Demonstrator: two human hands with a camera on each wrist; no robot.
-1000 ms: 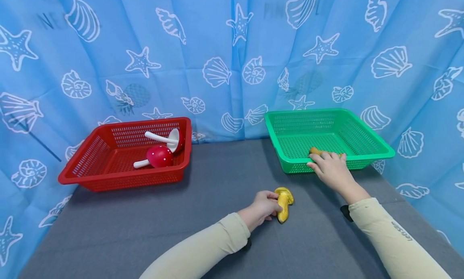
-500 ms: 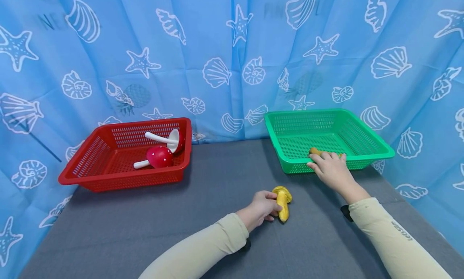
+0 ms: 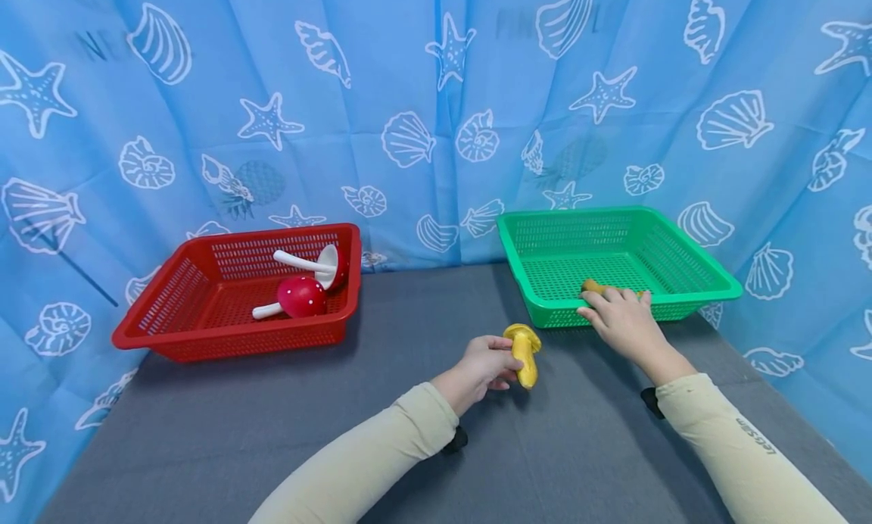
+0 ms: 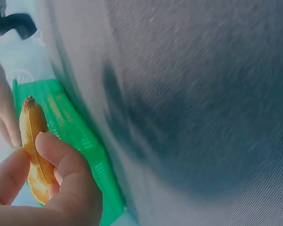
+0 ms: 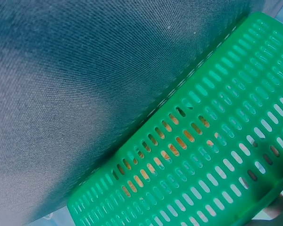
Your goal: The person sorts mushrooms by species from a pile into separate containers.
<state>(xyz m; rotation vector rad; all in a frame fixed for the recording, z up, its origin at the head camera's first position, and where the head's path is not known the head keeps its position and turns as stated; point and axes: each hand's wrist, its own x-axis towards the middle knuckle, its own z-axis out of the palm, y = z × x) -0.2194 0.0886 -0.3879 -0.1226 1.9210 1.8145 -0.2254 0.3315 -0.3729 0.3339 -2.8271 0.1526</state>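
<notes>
A yellow toy mushroom [image 3: 525, 363] hangs above the grey cloth, pinched at its stem between the thumb and fingers of my left hand [image 3: 485, 369]. In the left wrist view its stem [image 4: 33, 125] points upward past the fingertips. My right hand [image 3: 623, 319] lies over the front rim of the green basket [image 3: 722, 285], fingers reaching inside. Beneath those fingers, a brownish-yellow toy mushroom [image 3: 594, 286] lies in the basket, partly hidden by the hand. The right wrist view shows yellow-brown patches of it through the basket's slots.
At the left stands a red basket [image 3: 232, 335] with two red, white-dotted toy mushrooms [image 3: 301, 296] in it. A blue shell-print curtain [image 3: 409, 77] hangs behind the table. Grey cloth [image 3: 415, 304] covers the table between both baskets.
My left hand has raised the yellow mushroom off the cloth and shifted it slightly away from me, closer to the green basket. The right hand stays in place.
</notes>
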